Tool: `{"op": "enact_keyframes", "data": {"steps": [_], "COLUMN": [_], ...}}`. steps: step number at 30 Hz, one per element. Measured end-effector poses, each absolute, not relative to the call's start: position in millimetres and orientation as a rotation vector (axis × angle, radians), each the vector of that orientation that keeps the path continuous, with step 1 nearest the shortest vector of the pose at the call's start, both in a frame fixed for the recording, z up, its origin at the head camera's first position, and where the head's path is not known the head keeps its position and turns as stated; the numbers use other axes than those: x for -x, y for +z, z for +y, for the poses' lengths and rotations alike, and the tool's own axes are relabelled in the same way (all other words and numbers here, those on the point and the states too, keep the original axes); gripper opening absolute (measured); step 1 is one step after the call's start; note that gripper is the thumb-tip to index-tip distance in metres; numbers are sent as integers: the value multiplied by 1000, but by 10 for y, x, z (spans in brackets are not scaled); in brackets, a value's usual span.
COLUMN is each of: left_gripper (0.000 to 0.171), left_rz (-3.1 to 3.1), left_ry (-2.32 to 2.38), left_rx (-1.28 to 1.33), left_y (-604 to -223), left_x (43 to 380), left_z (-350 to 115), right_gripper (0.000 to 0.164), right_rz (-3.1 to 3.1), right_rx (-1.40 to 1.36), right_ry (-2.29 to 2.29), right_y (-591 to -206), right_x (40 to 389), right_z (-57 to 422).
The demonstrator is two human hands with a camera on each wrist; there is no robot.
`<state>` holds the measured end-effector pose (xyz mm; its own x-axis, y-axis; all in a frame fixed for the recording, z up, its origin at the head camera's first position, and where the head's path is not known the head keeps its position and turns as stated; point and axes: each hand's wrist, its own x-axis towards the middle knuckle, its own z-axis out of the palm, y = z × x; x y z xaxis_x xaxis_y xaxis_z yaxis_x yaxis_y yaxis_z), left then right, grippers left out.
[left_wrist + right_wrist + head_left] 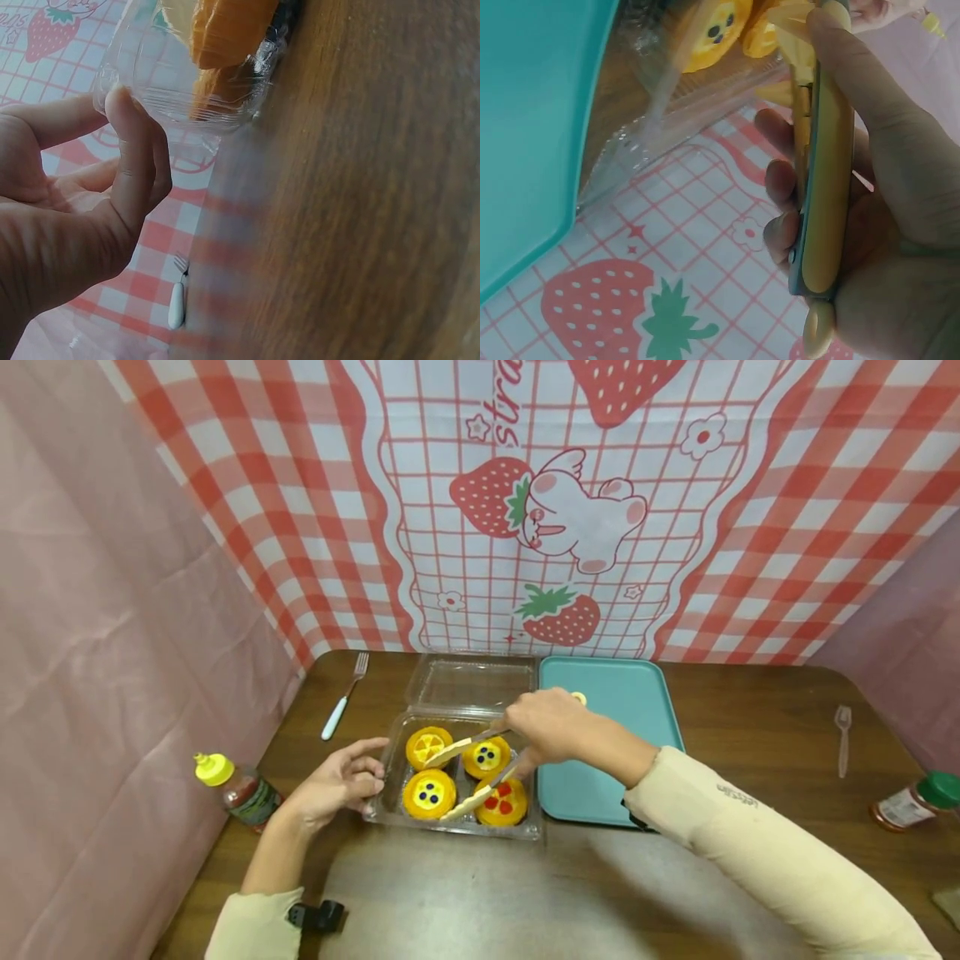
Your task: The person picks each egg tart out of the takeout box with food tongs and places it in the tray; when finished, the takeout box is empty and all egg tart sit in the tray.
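My left hand [339,783] pinches the left rim of a clear plastic clamshell container [169,105] between thumb and finger. Inside it sit several yellow tarts. One with orange-like wedges [424,745] is at the back left, one with blueberries [486,758] at the back right. Another blueberry tart [429,793] lies front left and a red-topped tart [501,805] front right. My right hand [551,724] grips yellow-and-grey tongs [826,180] by the handles. The tongs' arms are spread, their pale tips at the far and near sides of the front-left tart.
A teal tray [600,793] stands right of the container, a small pale piece [578,697] showing on it. The container's lid [472,683] lies folded back. A fork [345,697] and a yellow-capped bottle [243,793] are left; a clear fork [843,739] and green-capped jar [911,804] are right.
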<state>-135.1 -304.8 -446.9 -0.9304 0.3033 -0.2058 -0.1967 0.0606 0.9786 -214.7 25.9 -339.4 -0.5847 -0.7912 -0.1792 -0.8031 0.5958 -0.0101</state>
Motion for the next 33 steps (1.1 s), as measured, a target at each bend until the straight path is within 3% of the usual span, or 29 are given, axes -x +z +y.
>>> {"op": "enact_keyframes", "data": {"steps": [10,21,33], "left_gripper": [62,63,64], "left_rz": [2013,2059,2051], "left_ry": [1943,1925,1927], "left_rx": [-97,-100,-74], "left_y": [-4471,-4431,-4452], "left_x": [1363,1363,1361], "left_z": [-3030,-3035,-3044], "right_gripper": [65,69,56], "right_rz": [2600,2578,2560], "right_rx": [1330,1374,1385], "right_ry": [26,64,-89], "right_y": [-3431,-3440,-3501], "right_x": [2210,2253,2281], "right_z": [304,284,427]}}
